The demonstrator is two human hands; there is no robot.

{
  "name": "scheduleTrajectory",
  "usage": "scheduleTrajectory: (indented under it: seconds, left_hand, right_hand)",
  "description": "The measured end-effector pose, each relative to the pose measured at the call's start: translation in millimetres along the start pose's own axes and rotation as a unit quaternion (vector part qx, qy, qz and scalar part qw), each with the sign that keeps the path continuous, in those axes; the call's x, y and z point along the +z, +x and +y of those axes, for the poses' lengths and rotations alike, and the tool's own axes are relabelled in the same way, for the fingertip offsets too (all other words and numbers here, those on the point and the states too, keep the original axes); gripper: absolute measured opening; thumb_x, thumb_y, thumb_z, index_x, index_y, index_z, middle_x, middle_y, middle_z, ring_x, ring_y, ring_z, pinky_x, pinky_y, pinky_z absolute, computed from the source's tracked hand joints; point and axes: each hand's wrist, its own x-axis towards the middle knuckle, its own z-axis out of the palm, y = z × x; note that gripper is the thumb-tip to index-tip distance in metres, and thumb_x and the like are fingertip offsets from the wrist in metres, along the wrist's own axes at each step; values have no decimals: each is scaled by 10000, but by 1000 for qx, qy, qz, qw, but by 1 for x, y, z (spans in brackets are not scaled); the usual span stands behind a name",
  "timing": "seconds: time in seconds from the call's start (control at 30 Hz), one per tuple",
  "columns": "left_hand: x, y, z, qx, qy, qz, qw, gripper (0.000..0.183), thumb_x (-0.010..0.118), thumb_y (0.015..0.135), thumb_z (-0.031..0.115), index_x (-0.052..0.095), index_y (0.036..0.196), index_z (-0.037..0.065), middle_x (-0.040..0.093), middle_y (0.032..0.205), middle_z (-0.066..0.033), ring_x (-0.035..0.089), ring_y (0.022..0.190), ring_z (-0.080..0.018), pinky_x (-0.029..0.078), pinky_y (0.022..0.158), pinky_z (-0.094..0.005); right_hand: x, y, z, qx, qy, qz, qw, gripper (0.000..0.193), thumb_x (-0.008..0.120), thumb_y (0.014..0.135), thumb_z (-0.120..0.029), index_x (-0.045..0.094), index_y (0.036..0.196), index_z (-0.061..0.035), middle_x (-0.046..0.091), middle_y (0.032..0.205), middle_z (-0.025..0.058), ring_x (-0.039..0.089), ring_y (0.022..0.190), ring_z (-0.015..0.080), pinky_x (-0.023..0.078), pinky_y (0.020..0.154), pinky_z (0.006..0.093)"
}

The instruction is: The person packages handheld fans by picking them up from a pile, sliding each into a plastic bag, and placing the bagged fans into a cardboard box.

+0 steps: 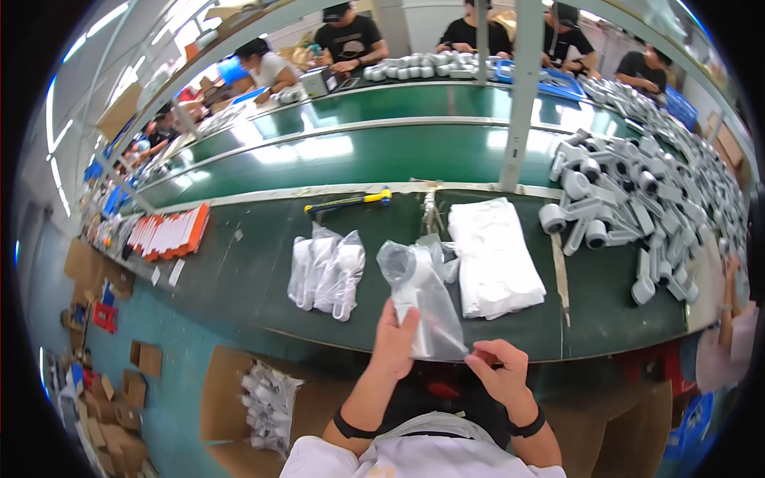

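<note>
My left hand [393, 341] grips a white plastic part with a round head [412, 275], which sits inside a clear plastic bag [443, 319]. The round end points away from me. At the bag's lower right corner, my right hand [502, 373] pinches the film between thumb and fingertips. To the left of the held bag lie several bagged white parts [325, 271] side by side on the dark green table. A stack of flat white bags [494, 259] rests just right of it. Beyond the bagged parts is a yellow and black hammer [349, 201].
Loose grey-white parts [621, 191] form a big heap at right. An orange box of white slips [169, 232] stands at far left. Below the table edge, a carton [219, 398] holds bagged parts. A metal post [519, 103] rises behind; co-workers sit across the green conveyor [351, 155].
</note>
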Motion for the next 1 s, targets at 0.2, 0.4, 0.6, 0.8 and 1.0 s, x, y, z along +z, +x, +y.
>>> scheduleTrajectory:
  seconds: [0.2,0.4,0.6,0.8,1.0]
  left_hand:
    - [-79,-8,102,231,211,160,936,458,665,818,-65,538,1256,-15,642,1137,-94,642,971,-170,522,858,-301]
    - [-193,17,156,275,514,359,729,560,764,768,125,550,1263,-25,677,1098,-177,658,1004,-299,507,874,-382]
    - [-222,68,126,164,682,415,580,535,740,794,264,583,1281,108,666,1113,-231,623,1029,-433,489,877,-493]
    - [-247,81,122,260,613,296,685,502,698,846,274,574,1243,-7,630,1190,-247,588,1106,-420,464,939,-457]
    - [-148,54,112,359,728,271,518,640,728,793,424,567,1284,47,497,1360,-203,398,1300,-427,334,1049,-558]
  right_hand:
    - [-7,1,33,110,-27,-24,993,125,745,833,-62,706,933,2,663,732,35,563,600,58,458,543,214]
    - [-1,0,53,52,-91,6,994,102,709,866,-80,687,884,18,635,698,61,564,587,92,457,548,245]
    - [-1,-4,58,11,-141,22,990,79,718,845,-80,687,839,-8,611,660,87,566,531,157,448,515,277]
    - [2,-6,58,-11,-147,23,989,81,708,851,-74,676,825,-4,596,649,83,547,530,149,435,512,274]
    - [2,-3,60,-26,-182,27,983,85,701,857,-67,671,829,7,595,653,75,533,535,120,424,513,260]
